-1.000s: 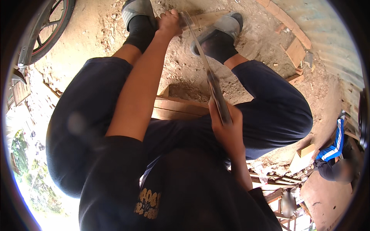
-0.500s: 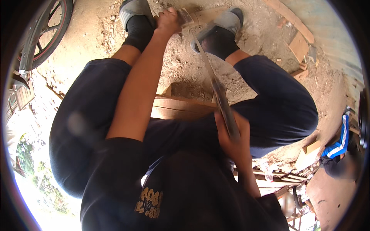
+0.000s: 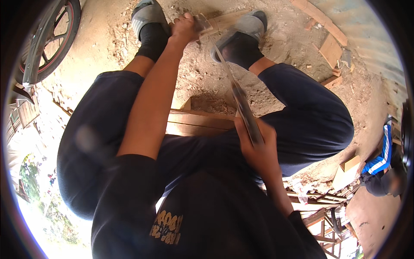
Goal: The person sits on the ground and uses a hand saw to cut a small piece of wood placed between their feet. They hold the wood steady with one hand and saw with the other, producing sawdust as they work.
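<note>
My left hand (image 3: 183, 29), arm stretched forward, is closed on a small pale wooden block (image 3: 202, 23) held between my feet. A longer flat strip of wood (image 3: 230, 18) lies on the ground beside it. My right hand (image 3: 260, 140), close to my lap, grips the near end of a long narrow bladed tool (image 3: 239, 97). The tool is dark near my hand and thinner and greyer toward its far end, which reaches close to the block. Blur hides its exact kind and whether it touches the block.
Grey sandals (image 3: 148, 19) and dark socks flank the work on bare dirt. A wooden plank (image 3: 200, 122) lies under my lap. A wheel (image 3: 60, 39) stands at the far left, wood offcuts (image 3: 332, 51) lie along the right wall, and another person (image 3: 381, 172) is at the lower right.
The view has shifted slightly left. My right hand and the bladed tool have moved a little forward and to the left; my left hand stays on the wooden block.
</note>
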A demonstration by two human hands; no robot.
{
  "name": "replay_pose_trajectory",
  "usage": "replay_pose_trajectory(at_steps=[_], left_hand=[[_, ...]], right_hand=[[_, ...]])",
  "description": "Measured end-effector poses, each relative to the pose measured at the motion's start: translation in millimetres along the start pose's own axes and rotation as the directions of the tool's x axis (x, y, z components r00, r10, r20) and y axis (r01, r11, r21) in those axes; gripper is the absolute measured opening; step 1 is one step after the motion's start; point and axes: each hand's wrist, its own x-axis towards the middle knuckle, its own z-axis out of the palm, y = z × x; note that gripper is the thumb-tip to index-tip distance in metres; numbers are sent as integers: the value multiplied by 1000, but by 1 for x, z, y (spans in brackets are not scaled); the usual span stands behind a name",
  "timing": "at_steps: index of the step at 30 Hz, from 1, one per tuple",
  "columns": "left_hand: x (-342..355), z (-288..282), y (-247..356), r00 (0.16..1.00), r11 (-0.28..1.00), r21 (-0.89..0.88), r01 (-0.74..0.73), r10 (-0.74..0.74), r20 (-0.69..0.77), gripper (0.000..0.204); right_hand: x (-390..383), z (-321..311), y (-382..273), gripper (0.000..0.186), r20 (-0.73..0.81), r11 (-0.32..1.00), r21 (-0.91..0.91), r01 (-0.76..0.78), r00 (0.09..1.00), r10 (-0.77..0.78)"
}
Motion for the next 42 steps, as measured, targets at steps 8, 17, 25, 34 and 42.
replay_pose_trajectory(at_steps=[8,17,25,34,42], left_hand=[[15,-2,17,998,997,-71,-34,38,50,73],[13,11,0,999,999,-46,-4,2,-36,69],[6,4,-3,1000,1000,-24,15,-15,-1,67],[14,5,1,999,999,-7,48,-48,-2,72],[8,2,6,999,999,3,38,-38,24,71]], right_hand=[[39,13,8,16,-41,994,-73,79,996,-82],[37,6,2,17,40,978,-134,159,987,-155],[13,-3,-4,13,61,999,3,-37,997,37],[-9,-10,-10,16,23,998,26,-58,998,58],[-13,-10,-7,15,2,1000,14,-20,1000,20]])
